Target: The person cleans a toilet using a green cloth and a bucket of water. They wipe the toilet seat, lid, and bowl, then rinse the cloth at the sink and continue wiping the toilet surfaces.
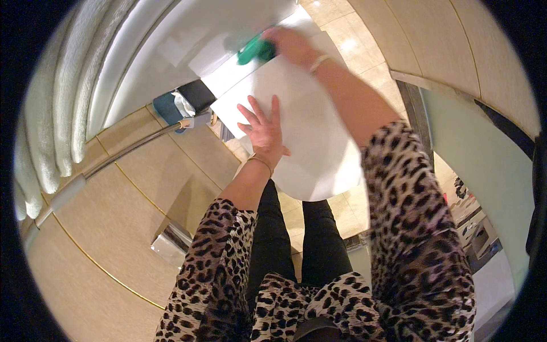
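Observation:
A white toilet lid lies closed in front of me, its rounded end toward my legs. My left hand rests flat on its left part with the fingers spread and holds nothing. At the far end, my right hand is closed around a green scrub brush, which is at the white surface behind the lid. Motion blurs this hand and the brush, so the bristles cannot be made out.
Several white towels hang at the upper left, above a metal rail. A dark blue container stands left of the toilet. A chrome wall fitting is at lower left. On the right is a pale green panel.

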The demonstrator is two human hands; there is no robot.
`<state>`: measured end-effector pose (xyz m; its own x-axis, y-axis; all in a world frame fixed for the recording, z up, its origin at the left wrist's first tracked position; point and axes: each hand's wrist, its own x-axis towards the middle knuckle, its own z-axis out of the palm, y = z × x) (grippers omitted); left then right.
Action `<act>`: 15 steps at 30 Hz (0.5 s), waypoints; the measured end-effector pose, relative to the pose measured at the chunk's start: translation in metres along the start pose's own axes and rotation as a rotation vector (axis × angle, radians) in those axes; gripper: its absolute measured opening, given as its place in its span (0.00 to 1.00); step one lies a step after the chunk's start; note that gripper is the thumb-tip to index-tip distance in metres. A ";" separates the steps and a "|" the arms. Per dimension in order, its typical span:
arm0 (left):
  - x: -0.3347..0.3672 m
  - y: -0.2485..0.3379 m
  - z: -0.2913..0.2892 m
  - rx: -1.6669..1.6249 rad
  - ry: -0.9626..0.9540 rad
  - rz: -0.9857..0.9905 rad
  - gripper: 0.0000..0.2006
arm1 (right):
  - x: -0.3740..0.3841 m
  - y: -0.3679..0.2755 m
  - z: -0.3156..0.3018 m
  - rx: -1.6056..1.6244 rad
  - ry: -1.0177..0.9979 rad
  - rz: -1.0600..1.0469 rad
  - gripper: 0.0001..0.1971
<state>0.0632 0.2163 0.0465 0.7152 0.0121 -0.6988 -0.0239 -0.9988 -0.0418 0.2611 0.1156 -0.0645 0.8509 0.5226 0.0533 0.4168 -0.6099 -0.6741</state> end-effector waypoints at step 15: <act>0.025 -0.007 0.058 0.381 -0.006 -0.017 0.70 | -0.012 -0.124 0.086 -0.047 -0.178 -0.128 0.18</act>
<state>0.0411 0.2260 -0.0120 0.7134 0.0296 -0.7001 -0.2714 -0.9094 -0.3151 0.1717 0.2361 -0.0455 0.7223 0.6916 0.0027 0.5357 -0.5570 -0.6347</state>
